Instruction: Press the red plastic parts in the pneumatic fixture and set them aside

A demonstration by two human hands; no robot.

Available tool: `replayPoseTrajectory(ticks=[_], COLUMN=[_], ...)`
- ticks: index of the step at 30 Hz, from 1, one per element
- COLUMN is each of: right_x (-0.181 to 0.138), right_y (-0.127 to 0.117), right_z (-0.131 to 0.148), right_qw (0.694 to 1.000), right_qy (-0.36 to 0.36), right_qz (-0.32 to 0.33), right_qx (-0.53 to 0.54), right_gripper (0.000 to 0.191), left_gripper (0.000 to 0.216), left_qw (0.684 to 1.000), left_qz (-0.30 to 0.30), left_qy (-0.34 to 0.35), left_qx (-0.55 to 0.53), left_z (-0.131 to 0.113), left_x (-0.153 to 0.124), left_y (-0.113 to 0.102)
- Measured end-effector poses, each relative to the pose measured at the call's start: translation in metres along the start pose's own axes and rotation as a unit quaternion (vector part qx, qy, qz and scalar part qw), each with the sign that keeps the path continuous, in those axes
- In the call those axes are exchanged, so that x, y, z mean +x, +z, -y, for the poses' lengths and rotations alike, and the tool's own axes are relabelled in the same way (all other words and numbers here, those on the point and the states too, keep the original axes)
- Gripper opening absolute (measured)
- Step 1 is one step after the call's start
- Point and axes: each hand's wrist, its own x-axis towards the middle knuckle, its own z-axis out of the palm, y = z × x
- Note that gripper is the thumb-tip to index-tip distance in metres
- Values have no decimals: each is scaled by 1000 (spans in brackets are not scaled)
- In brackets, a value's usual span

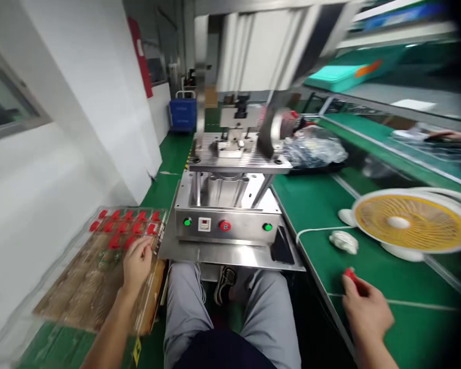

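My left hand [137,264] rests on a clear plastic tray [80,297] at the left, its fingers curled down over a row of small red parts [127,225]; whether it grips one is hidden. My right hand [363,307] is over the green bench [388,287] at the right, fingers pinched on a small red part [350,274]. A steel press machine [228,205] with green and red buttons stands between the two hands, directly ahead of my knees.
A yellow-grilled white fan [411,223] lies on the green bench, with a white cable and a crumpled white cloth [343,241] beside it. A bag of dark parts [315,148] sits behind the press. A white wall runs along the left; a blue cart [183,114] stands far back.
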Motion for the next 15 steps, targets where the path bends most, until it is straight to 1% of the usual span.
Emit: replayPoseTrajectory(ticks=[2, 4, 5, 7, 9, 10, 12, 14, 15], right_x=[-14, -36, -50, -80, -110, -125, -150, -168, -174], right_y=[6, 13, 16, 20, 19, 18, 14, 12, 12], right_z=[11, 32, 46, 77, 107, 119, 137, 147, 150], right_qw=[995, 977, 964, 930, 880, 851, 793, 744, 727], right_qy=[27, 21, 14, 1, -18, -27, -45, -54, -53], right_qz=[10, 31, 54, 126, 226, 272, 352, 403, 418], right_qx=[96, 210, 260, 346, 418, 448, 495, 530, 543], right_gripper=[71, 82, 84, 80, 72, 67, 56, 47, 44], left_gripper=[23, 21, 21, 21, 24, 28, 38, 41, 39], left_qw=[996, 985, 975, 952, 926, 914, 896, 891, 895], left_qz=[9, 55, 85, 140, 187, 208, 235, 237, 230], left_qy=[32, 52, 60, 73, 81, 85, 88, 83, 79], left_qx=[-81, -158, -195, -263, -317, -338, -367, -377, -374], left_z=[-43, -91, -115, -161, -199, -214, -234, -243, -245], left_x=[-6, -10, -11, -13, -17, -19, -25, -31, -33], left_y=[16, 29, 36, 47, 56, 59, 63, 64, 64])
